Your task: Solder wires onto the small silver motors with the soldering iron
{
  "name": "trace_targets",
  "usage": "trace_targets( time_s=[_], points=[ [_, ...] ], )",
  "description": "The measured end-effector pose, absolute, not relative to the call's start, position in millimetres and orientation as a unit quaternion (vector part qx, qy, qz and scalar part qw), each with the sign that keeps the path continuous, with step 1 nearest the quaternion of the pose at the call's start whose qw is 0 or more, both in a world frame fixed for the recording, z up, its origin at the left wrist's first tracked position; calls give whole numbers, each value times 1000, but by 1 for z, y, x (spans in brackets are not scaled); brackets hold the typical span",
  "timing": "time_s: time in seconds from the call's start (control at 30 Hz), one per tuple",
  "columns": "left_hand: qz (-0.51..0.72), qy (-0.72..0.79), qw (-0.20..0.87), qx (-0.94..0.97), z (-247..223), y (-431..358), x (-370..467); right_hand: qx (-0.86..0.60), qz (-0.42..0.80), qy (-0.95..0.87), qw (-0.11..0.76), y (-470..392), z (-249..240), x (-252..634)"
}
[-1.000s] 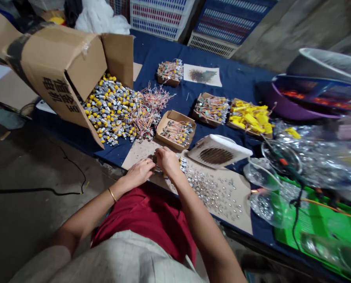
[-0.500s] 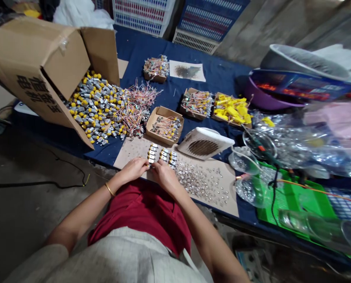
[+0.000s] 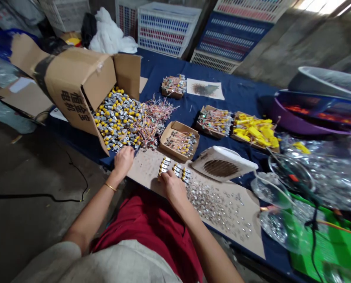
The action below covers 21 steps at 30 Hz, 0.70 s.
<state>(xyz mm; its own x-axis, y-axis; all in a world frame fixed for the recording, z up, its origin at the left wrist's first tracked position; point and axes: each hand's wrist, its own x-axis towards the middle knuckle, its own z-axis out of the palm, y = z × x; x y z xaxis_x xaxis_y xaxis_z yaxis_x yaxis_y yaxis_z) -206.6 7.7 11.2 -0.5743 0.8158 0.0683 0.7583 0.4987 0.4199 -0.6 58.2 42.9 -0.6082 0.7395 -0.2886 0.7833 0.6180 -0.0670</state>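
My left hand (image 3: 124, 160) is at the table's front edge, beside the pile of small grey motors with yellow ends (image 3: 119, 118); its fingers are curled together, and anything in them is hidden. My right hand (image 3: 173, 186) is over the cardboard sheet (image 3: 142, 167), fingertips pressed together at the lower end of the left row of motors (image 3: 164, 165). Two more short rows of motors (image 3: 181, 173) lie just right of it. Small shiny metal parts (image 3: 213, 204) are scattered to the right of my right hand.
A tipped carton (image 3: 75, 86) stands at the left. Behind the sheet are a box of wired motors (image 3: 179, 141), a white-framed fan-like unit (image 3: 225, 163) and a box of yellow parts (image 3: 254, 131). A green tray (image 3: 334, 243) lies at the right.
My left hand has moved away from my right hand, leftward to the motor pile. My right hand remains by the left row. The view has shifted, showing more of the left side.
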Motion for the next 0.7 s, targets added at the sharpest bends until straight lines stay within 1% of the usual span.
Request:
trace_targets(
  time_s=[0.07,0.13,0.23,0.37,0.5,0.6,0.7],
  points=[
    [163,894,13,417,16,0,-230,369,-112,919,82,61,47,-36],
    [116,900,14,419,19,-7,-242,321,-120,938,49,67,50,-79],
    [77,905,34,418,18,-13,-240,322,-114,939,38,80,48,-135],
    [63,910,41,409,14,-14,-235,355,-94,929,45,92,41,-162],
    [85,901,44,424,15,-16,-239,374,-87,922,51,92,41,-162],
    [148,897,53,413,16,-19,-239,373,-95,921,51,90,46,-152],
    [216,868,89,437,14,-19,-224,367,-101,924,44,84,49,-126]
  ],
)
